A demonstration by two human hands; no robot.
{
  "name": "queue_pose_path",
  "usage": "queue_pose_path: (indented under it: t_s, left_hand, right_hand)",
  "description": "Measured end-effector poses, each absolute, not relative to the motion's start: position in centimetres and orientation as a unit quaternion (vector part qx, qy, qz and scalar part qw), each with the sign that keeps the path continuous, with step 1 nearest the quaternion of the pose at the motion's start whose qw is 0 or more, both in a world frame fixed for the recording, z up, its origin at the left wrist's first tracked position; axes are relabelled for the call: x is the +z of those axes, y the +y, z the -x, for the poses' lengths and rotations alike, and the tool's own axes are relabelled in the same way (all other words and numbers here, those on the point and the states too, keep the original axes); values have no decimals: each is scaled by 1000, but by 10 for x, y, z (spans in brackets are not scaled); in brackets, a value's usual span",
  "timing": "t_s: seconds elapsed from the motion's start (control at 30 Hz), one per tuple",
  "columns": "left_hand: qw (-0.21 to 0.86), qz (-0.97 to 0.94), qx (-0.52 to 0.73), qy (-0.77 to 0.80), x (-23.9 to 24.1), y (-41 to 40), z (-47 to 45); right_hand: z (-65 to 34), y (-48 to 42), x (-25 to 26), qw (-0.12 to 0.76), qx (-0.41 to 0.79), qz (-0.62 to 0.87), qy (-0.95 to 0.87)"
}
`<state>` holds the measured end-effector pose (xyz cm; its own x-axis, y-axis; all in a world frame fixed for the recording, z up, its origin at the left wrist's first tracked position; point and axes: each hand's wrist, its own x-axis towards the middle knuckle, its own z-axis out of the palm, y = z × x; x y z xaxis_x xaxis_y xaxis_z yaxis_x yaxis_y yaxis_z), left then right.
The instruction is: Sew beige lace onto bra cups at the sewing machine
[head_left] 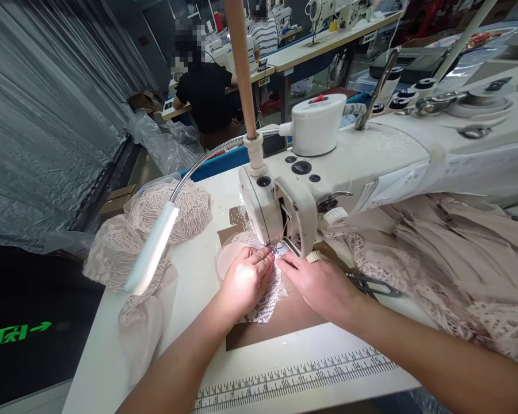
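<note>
A pale beige lace piece (263, 305) lies under the needle area of a white sewing machine (263, 213), its sheer part spreading to the left. My left hand (247, 280) is closed, with its fingers pressed together on the lace just in front of the presser foot (277, 247). From the right, my right hand (322, 287) pinches the fabric's edge beside the foot; its lower fingers are partly hidden. Dark metal scissors (375, 284) lie partly under my right wrist. Beneath the lace is a brown sheet (280, 330) on the white table.
Bunched lace (168, 210) lies on the left, behind a lamp (153, 250) on a bendable neck. More beige fabric (453, 253) is heaped on the right. A printed ruler (302, 374) runs along the front edge. A person in black (207, 95) sits beyond, at another machine.
</note>
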<state>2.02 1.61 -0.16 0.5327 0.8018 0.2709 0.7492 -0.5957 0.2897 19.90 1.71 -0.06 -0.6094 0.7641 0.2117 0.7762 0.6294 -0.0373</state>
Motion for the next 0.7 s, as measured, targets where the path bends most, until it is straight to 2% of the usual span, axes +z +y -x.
queue_pose_path:
  t_s: [0.33, 0.7]
  left_hand:
    - [106, -861, 196, 456, -4, 20, -15]
    - [39, -840, 149, 520, -4, 15, -15]
  right_hand:
    - [-203, 17, -1, 138, -26, 404, -904]
    - [-206, 16, -9, 171, 5, 397, -902]
